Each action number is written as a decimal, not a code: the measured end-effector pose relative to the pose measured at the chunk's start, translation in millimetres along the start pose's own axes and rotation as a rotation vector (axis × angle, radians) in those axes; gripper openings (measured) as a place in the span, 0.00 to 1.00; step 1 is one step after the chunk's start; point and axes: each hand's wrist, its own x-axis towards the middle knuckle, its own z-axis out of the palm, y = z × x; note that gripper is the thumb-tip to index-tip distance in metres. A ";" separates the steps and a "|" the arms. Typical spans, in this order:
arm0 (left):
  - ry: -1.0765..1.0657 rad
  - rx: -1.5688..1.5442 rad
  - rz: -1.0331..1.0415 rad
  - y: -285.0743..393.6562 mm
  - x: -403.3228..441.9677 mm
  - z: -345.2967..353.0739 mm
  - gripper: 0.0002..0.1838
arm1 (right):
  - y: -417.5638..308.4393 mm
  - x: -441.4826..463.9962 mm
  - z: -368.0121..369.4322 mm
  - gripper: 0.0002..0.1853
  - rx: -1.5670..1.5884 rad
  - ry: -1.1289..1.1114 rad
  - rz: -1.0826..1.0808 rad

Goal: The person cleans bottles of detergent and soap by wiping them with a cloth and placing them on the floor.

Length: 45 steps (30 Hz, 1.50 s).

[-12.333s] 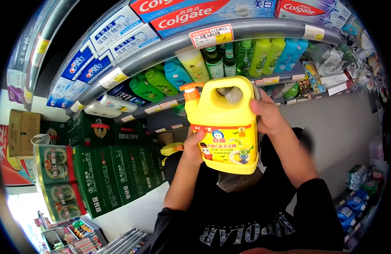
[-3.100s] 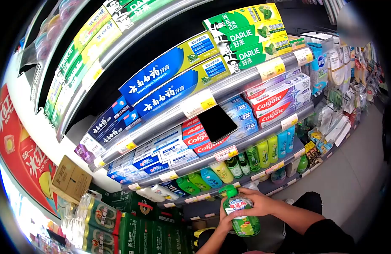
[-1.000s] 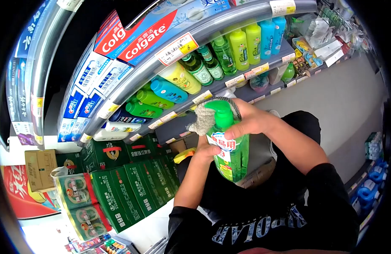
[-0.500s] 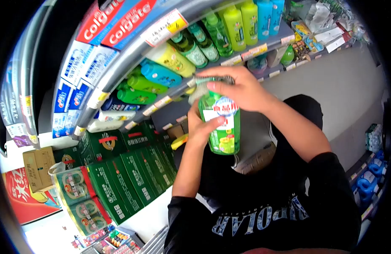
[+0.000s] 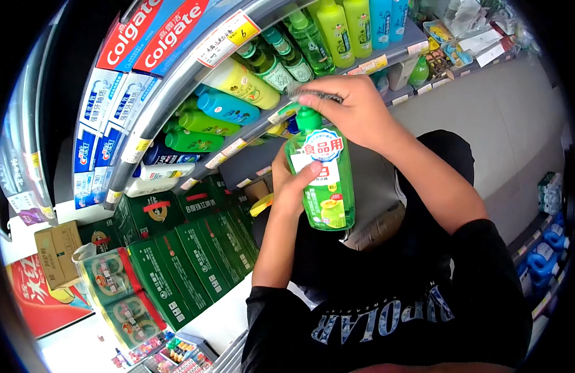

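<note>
My left hand is wrapped round a green dish soap bottle, its thumb lying across the white label. The bottle stands nearly upright in front of me, with a green cap on top. Just above the cap is my right hand, fingers bent and pinching a thin greyish thing with a dark, rough edge. Blur hides its kind; it may be a cloth or a brush. I cannot tell whether it touches the cap.
Shelves hold shampoo-like bottles, and Colgate boxes stand at the upper left. Green cartons are stacked at the lower left. Blue jugs line a low shelf on the right. Grey floor shows beyond my knees.
My right hand has lifted slightly from the bottle's top, moving up with the greyish thing, so the green cap now shows. My left hand still holds the bottle.
</note>
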 end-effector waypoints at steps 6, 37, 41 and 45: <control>-0.022 0.093 0.172 0.5 -2.1 -3.5 0.45 | 5.0 3.7 -6.6 0.19 0.165 -0.028 0.121; 0.010 0.837 -0.050 24.8 -29.8 2.0 0.13 | -4.5 -56.4 0.6 0.13 -0.432 -0.619 -0.253; -0.052 1.080 -0.099 11.7 -20.7 -4.8 0.16 | 2.0 -41.0 -17.7 0.12 -0.401 -0.717 -0.090; -0.203 1.369 -0.387 5.6 -7.9 -15.5 0.22 | -23.0 -23.4 -51.2 0.11 -0.390 -0.519 -0.040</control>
